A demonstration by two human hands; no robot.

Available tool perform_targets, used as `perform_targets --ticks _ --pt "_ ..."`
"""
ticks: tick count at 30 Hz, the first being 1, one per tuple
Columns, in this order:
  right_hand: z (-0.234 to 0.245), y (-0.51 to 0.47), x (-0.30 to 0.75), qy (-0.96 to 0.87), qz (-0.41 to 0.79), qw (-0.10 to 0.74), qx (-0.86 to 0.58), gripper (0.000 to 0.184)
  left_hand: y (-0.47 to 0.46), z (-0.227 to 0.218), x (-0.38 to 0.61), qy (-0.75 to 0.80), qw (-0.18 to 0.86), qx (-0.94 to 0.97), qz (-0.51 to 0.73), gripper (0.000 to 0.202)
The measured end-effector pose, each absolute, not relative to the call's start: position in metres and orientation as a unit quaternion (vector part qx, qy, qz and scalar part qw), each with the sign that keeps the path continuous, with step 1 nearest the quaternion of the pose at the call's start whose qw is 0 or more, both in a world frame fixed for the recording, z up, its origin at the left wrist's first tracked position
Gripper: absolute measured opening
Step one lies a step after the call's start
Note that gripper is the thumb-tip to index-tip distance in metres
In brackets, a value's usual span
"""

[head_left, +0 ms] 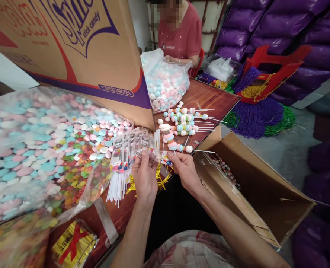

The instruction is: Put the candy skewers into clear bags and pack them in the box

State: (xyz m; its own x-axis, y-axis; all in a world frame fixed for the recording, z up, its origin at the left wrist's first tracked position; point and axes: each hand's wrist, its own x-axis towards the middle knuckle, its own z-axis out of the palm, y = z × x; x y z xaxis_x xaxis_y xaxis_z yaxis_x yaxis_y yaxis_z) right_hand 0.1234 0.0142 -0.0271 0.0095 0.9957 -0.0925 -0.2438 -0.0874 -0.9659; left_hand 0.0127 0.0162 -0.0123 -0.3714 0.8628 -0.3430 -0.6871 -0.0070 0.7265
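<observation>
My left hand point(145, 178) and my right hand point(185, 169) are close together over the table's front edge. Stretched between their fingertips is a clear printed plastic bag point(155, 153), pinched at both ends. A stack of similar printed bags point(121, 152) lies just left of my left hand. White sticks point(118, 188) are bunched below that stack. Gold twist ties point(162, 181) lie scattered beneath and between my hands. Beyond my right hand, several candy skewers point(184, 128) of pastel marshmallows and gummy rings rest on the table, with bare stick ends pointing right.
At left spreads a large clear bag of pastel candies point(16, 160) beside gummy rings point(78, 182). A tall carton point(98, 70) stands behind. An open cardboard box point(265, 186) is at right. Across the table sits another person point(181, 37) behind a candy bag point(167, 82).
</observation>
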Motion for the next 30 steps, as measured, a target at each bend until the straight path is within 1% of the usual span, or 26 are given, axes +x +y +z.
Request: perform_targets --ticks 2,5,11,19,23,27,30 --pt "-0.024 0.011 0.13 -0.439 0.535 0.533 -0.486 0.044 0.018 -0.013 0.01 0.434 0.576 0.068 0.689 0.019" --pt "-0.021 -0.002 0.149 -0.495 0.441 0.528 -0.531 0.038 0.022 -0.01 0.004 0.436 0.598 0.02 0.672 0.014" --pt "-0.029 -0.031 0.178 -0.593 0.317 0.505 -0.542 0.023 0.032 -0.002 -0.001 0.463 0.609 -0.051 0.642 0.021" --pt "-0.04 -0.035 0.185 -0.654 0.206 0.485 -0.543 0.016 0.033 -0.002 0.002 0.473 0.618 -0.045 0.626 0.022" --pt "-0.04 -0.034 0.193 -0.67 0.211 0.463 -0.541 0.016 0.034 -0.008 -0.002 0.465 0.614 0.018 0.638 0.02" --pt "-0.036 -0.031 0.203 -0.68 0.3 0.429 -0.513 0.019 0.037 -0.014 -0.009 0.453 0.62 0.076 0.636 0.014" --pt "-0.033 -0.028 0.206 -0.659 0.344 0.425 -0.517 0.022 0.038 -0.018 -0.015 0.459 0.635 0.094 0.615 0.013"
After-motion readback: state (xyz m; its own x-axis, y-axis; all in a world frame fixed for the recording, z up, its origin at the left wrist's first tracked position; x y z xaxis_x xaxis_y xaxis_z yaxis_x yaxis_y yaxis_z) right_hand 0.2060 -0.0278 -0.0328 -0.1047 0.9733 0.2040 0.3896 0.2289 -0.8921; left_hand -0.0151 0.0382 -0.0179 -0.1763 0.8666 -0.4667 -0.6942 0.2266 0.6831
